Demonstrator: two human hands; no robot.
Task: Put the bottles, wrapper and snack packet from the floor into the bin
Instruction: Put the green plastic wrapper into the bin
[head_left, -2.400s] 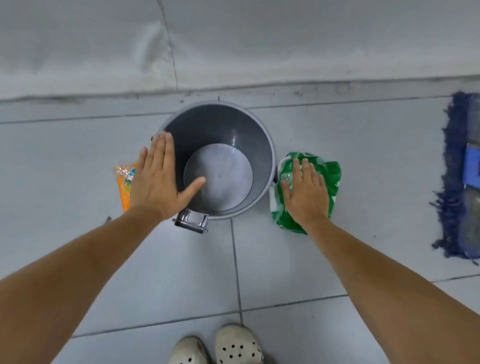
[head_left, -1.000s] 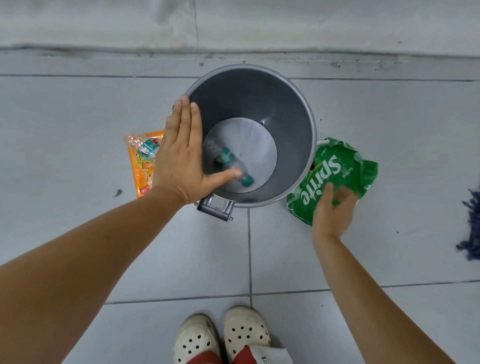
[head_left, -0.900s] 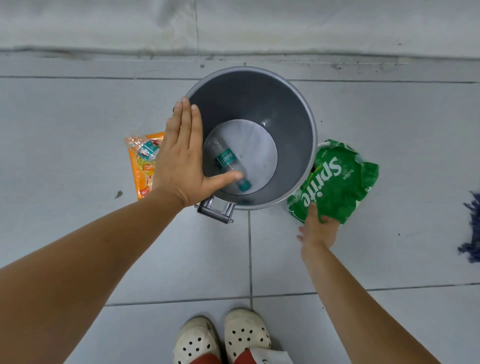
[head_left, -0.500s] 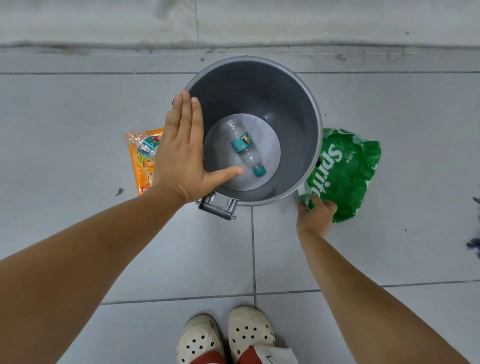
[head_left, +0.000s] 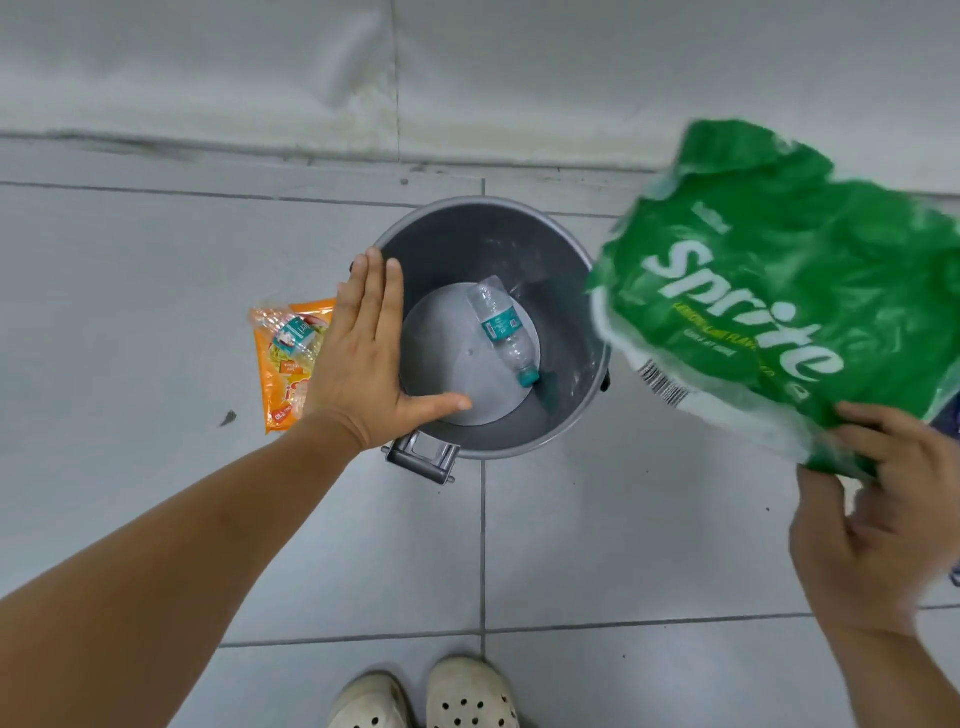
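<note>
While the flat left hand (head_left: 363, 358) steadies the bin (head_left: 582, 415) rim, right hand (head_left: 872, 525) grips the wrapper (head_left: 779, 291).

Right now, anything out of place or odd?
Litter remains: a crushed bottle lies on the orange snack packet on the floor, left of the bin. The Sprite wrapper is crumpled.

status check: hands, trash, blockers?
Left hand flat on bin rim. Right hand grips green wrapper, lifted beside bin. One bottle inside; second bottle and orange packet on floor. Nothing blocking.
</note>
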